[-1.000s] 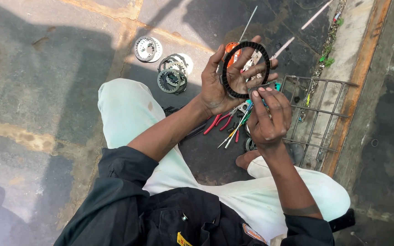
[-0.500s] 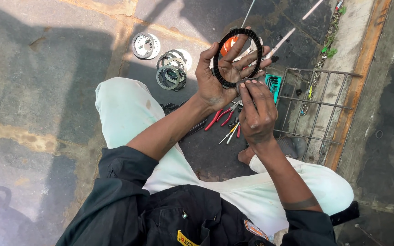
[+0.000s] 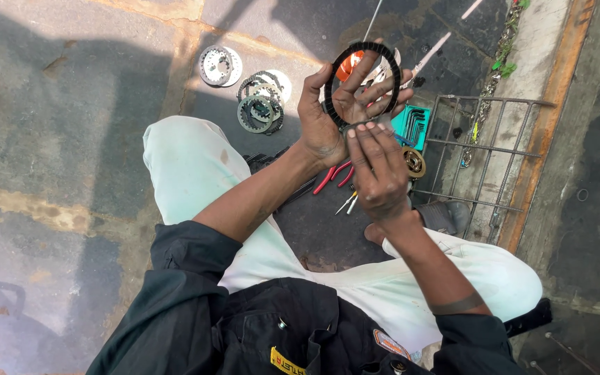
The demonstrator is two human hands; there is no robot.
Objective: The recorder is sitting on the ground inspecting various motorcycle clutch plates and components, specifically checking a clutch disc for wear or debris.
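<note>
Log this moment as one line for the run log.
left hand: holds black toothed ring up | right hand: fingertips on ring's lower edge | ground: stacked metal discs, red pliers, wire rack

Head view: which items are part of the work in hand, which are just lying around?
In hand:
- black toothed ring, held by the left hand
- right hand, fingertips at the ring's lower edge

Lying about:
- stacked metal discs
- lone disc
- red-handled pliers
- teal key set
- wire rack
</note>
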